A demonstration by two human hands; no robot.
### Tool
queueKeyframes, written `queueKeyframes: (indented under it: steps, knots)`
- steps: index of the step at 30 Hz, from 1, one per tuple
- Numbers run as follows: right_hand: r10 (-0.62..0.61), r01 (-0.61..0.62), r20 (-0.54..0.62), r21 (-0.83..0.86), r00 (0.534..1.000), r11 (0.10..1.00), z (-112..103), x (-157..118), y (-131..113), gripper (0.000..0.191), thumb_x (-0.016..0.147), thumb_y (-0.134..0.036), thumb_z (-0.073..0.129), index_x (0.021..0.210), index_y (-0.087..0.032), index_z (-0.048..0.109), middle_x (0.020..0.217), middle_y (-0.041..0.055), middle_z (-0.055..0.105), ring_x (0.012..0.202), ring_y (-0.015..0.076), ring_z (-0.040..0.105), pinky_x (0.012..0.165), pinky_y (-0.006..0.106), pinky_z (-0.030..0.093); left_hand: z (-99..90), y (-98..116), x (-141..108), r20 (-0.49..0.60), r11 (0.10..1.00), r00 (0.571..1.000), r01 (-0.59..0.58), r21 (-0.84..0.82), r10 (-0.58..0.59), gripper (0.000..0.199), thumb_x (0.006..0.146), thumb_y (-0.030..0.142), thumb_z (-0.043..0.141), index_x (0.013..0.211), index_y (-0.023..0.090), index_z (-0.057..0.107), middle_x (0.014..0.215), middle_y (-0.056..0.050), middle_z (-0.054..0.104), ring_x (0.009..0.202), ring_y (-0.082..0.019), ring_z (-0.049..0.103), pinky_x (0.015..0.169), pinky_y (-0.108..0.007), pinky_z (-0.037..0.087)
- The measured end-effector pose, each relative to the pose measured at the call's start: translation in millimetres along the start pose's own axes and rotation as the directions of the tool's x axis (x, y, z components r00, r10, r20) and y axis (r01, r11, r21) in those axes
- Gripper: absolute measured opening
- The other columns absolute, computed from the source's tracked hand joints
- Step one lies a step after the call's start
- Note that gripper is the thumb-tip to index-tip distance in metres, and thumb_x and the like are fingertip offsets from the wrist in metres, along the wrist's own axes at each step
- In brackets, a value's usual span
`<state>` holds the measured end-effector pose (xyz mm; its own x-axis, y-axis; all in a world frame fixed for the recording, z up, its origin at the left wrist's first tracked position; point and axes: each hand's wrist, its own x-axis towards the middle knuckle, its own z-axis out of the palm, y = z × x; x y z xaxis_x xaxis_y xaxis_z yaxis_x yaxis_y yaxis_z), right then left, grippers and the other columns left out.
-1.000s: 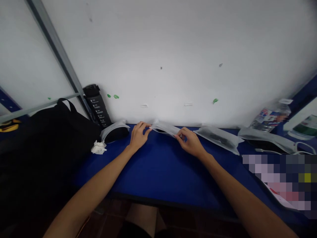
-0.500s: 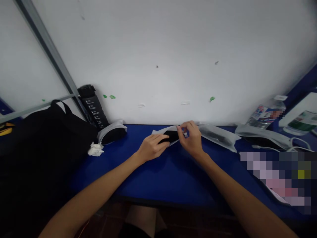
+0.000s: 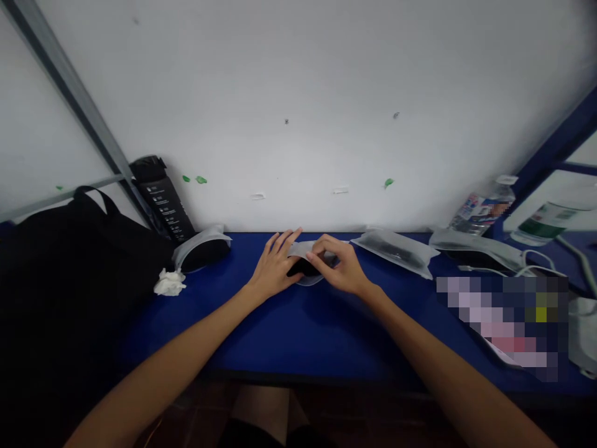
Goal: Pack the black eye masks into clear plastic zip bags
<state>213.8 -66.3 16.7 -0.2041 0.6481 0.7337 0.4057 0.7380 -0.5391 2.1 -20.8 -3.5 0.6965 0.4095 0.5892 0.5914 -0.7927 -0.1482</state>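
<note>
The person's arms reach over the front edge of the blue desk (image 3: 298, 336). A flat thing (image 3: 499, 330), too blurry to name, lies toward the right. At the left, crumpled white tissue (image 3: 170, 283) sits beside a black bag (image 3: 93, 267). A cloudy pouch (image 3: 301, 249) is near the middle of the far edge, its dark mouth gaping. The left hand (image 3: 273, 264) has its fingers spread wide, thumb at the mouth. The right hand (image 3: 342, 264) has its fingers pinching the rim. Behind, a black bottle (image 3: 163, 202) leans by the white wall (image 3: 280, 93).

Slim bare forearms (image 3: 196, 333), bare legs (image 3: 262, 404), dark clothing (image 3: 252, 434) around the lap
</note>
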Motion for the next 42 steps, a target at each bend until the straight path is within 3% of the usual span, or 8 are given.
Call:
queueKeyframes:
  steps: [7,17,20,23,29,31,34,42]
  knots:
    - [0.21,-0.242,0.2,0.149,0.957,0.959,1.2,1.3,25.2,0.052,0.107,-0.063,0.042,0.132,-0.023,0.063,0.14,0.0114,0.063,0.135,0.025,0.057,0.12,0.047,0.041,6.0,-6.9,0.6,-0.017,0.994,0.994,-0.105,-0.038,0.105,0.032,0.088,0.019,0.077,0.12,0.023,0.074,0.163,-0.015,0.048,0.149,-0.036,0.046,0.123,-0.057,0.038]
    - [0.392,-0.334,0.356,-0.213,0.848,0.918,-3.2,-5.2,65.7,0.064,0.11,-0.062,0.031,0.152,-0.021,0.057,0.157,0.0122,0.056,0.148,0.0278,0.047,0.127,0.049,0.032,8.3,-17.8,-9.4,-0.333,0.944,0.943,-0.083,-0.318,-0.029,0.023,0.096,0.04,0.065,0.116,0.03,0.072,0.133,-0.01,0.071,0.124,-0.03,0.066,0.11,-0.048,0.047]
    - [0.453,-0.289,0.312,-0.453,0.835,0.843,-10.5,-5.8,59.6,0.067,0.106,-0.061,0.045,0.158,-0.02,0.051,0.161,0.0173,0.049,0.149,0.0391,0.042,0.124,0.061,0.03,6.8,-20.1,-5.1,-0.417,0.852,0.84,0.097,-0.515,-0.348,0.029,0.096,0.044,0.059,0.115,0.023,0.068,0.127,-0.013,0.071,0.117,-0.029,0.069,0.109,-0.048,0.05]
    - [0.48,-0.233,0.263,-0.622,0.837,0.748,-17.1,-5.2,45.4,0.077,0.099,-0.071,0.053,0.163,-0.029,0.045,0.157,0.0182,0.051,0.138,0.0435,0.05,0.114,0.065,0.038,9.8,-30.8,1.9,-0.371,0.663,0.622,0.337,-0.668,-0.689,0.034,0.095,0.046,0.06,0.114,0.019,0.067,0.12,-0.013,0.072,0.122,-0.029,0.066,0.114,-0.044,0.048]
    - [0.46,-0.216,0.486,-0.476,0.743,0.852,-10.7,-5.9,30.1,0.091,0.089,-0.09,0.049,0.166,-0.044,0.033,0.177,0.0062,0.024,0.16,0.0455,0.02,0.126,0.072,0.014,28.7,-59.6,4.3,0.195,0.04,0.38,0.531,-0.847,-0.904,0.031,0.079,0.046,0.07,0.096,0.021,0.066,0.087,-0.001,0.069,0.085,-0.022,0.068,0.082,-0.036,0.059]
    - [0.494,-0.242,0.53,-0.474,0.689,0.847,-3.5,-8.8,32.2,0.094,0.091,-0.091,0.043,0.168,-0.04,0.03,0.179,0.0061,0.015,0.163,0.0449,0.008,0.128,0.072,0.004,32.5,-60.8,2.3,0.246,0.001,0.38,0.545,-0.839,-0.892,0.034,0.075,0.048,0.073,0.093,0.02,0.067,0.082,0.001,0.067,0.076,-0.019,0.065,0.073,-0.03,0.056]
    - [0.437,-0.166,0.5,-0.496,0.748,0.852,6.2,-13.8,38.1,0.089,0.099,-0.082,0.036,0.17,-0.029,0.027,0.178,0.0094,0.013,0.165,0.0375,0.006,0.131,0.064,-0.003,32.6,-55.2,-0.1,0.192,0.081,0.42,0.55,-0.832,-0.887,0.037,0.076,0.048,0.072,0.098,0.019,0.07,0.09,-0.002,0.072,0.085,-0.02,0.067,0.074,-0.027,0.052]
    - [0.403,-0.108,0.421,-0.57,0.813,0.814,1.4,-38.9,42.6,0.066,0.111,-0.061,0.027,0.167,-0.027,0.037,0.173,0.0124,0.03,0.162,0.0344,0.023,0.129,0.068,0.018,26.3,-47.0,-2.5,0.162,0.123,0.43,0.563,-0.817,-0.888,0.026,0.083,0.043,0.066,0.091,0.019,0.071,0.09,-0.004,0.074,0.086,-0.023,0.067,0.076,-0.03,0.049]
